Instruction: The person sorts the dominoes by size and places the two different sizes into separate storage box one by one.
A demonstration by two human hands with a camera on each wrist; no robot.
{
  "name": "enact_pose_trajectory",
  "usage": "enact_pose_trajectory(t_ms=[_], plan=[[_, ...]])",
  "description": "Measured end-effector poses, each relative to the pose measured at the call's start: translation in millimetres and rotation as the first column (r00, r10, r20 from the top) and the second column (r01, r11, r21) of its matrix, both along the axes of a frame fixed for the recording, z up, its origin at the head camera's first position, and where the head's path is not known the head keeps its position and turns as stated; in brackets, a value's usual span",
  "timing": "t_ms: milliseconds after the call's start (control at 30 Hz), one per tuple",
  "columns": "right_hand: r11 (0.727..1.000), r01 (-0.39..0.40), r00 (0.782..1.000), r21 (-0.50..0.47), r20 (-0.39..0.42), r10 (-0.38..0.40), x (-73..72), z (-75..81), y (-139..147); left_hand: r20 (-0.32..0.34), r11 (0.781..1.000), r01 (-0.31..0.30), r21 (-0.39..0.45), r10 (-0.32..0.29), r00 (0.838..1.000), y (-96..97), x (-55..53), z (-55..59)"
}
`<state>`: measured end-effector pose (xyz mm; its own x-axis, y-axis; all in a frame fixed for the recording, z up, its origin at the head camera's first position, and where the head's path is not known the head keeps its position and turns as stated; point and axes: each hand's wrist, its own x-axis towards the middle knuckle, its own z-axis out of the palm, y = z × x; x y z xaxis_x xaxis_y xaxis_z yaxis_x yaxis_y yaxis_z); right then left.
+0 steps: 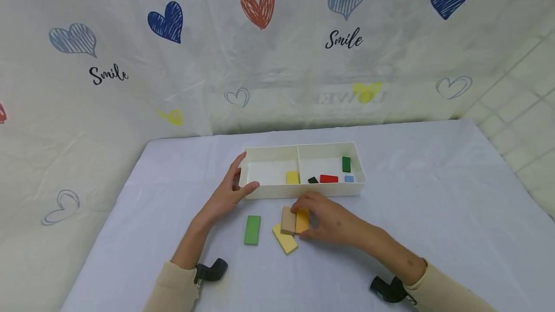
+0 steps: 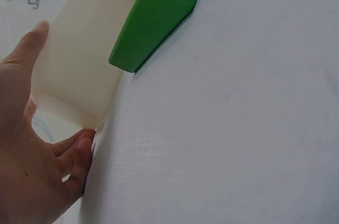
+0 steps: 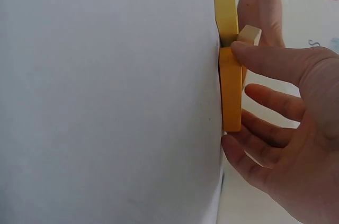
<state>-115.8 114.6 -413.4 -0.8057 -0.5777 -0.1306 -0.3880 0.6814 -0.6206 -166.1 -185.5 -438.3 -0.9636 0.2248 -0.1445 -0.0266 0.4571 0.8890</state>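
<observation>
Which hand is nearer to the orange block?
Right: the right hand touches the orange block; the left hand is farther away, at the left end of the box.

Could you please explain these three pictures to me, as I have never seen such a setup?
No machine here: a person works with bare hands. The wide picture comes from a head camera; the close ones come from wrist cameras, one per arm. On the white cloth are a white tray with small blocks inside, a green block, and a yellow block overlapped by a tan block. The left hand holds the tray's end; the right hand grips an orange block.
</observation>
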Motion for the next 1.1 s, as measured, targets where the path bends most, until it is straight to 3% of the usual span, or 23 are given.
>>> enact_pose_trajectory(t_ms=[533,1100], plan=[[1.0,0.006,1.0,0.011,-0.002,-0.006,3.6,0.3,-2.2,0.012,1.0,-0.01,-0.017,0.01,1.0,-1.9,4.7,0.2],[1.0,0.014,1.0,-0.017,0.001,-0.014,3.6,3.8,3.6,-0.003,1.0,0.001,-0.009,-0.001,1.0,-0.2,1.2,1.6]])
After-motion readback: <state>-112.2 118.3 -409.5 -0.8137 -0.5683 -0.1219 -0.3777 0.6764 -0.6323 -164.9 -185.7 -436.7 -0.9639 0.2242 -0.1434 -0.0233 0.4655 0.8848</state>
